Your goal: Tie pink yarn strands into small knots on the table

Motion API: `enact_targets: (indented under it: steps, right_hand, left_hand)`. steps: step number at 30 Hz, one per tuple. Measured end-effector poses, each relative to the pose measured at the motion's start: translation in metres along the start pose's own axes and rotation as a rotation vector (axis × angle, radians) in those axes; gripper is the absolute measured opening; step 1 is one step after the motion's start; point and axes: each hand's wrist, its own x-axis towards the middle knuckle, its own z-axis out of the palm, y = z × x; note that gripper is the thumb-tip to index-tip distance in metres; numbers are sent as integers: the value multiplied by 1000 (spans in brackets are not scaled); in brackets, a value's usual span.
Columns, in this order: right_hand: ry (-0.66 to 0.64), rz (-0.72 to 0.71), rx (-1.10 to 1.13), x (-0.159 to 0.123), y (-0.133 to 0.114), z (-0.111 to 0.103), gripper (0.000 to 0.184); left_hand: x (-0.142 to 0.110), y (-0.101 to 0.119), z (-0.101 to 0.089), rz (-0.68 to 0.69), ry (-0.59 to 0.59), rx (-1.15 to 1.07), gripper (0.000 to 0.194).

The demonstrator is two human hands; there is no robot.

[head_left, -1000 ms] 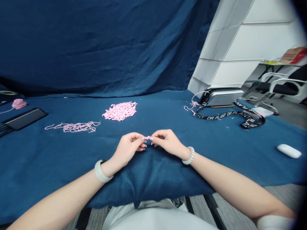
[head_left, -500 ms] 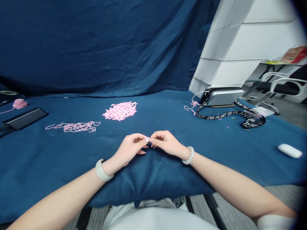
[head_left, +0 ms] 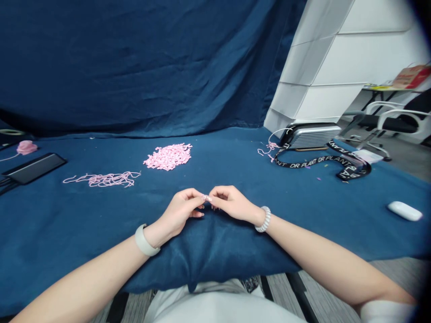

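Observation:
My left hand [head_left: 185, 208] and my right hand [head_left: 232, 202] meet fingertip to fingertip over the front of the blue cloth. Thumb and forefinger are pinched on each hand. Whatever lies between the tips is too small and too covered to name. Beyond them is a heap of small knotted pink yarn pieces [head_left: 167, 156]. Left of that heap, loose strands of pink yarn [head_left: 111, 179] lie in a flat tangle.
A pink yarn ball [head_left: 27, 147] sits at the far left behind a black cabled device [head_left: 34, 168]. To the right are a silver ribbed case [head_left: 314, 136], a black lettered strap [head_left: 299, 163], pink yarn scraps [head_left: 272, 146] and a white rounded object [head_left: 405, 211]. Blue cloth [head_left: 151, 67] hangs behind.
Both hands stay pinched together at nearly the same spot, with the thumb tips shifted slightly against each other. The yarn heap and the strands lie as before.

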Motion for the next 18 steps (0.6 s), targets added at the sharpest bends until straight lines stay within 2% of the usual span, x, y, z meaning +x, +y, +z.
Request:
enact_targets:
  steps: [6, 14, 18]
  right_hand:
    - [16, -11, 20, 1, 2, 0, 37]
    - [-106, -10, 32, 1, 3, -1, 37]
    - [-89, 6, 75, 1, 3, -3, 39]
  left_hand:
    - [0, 1, -1, -28, -55, -68, 34]
    - [1, -1, -1, -14, -33, 58, 38]
    - [1, 0, 0, -13, -33, 66, 35]
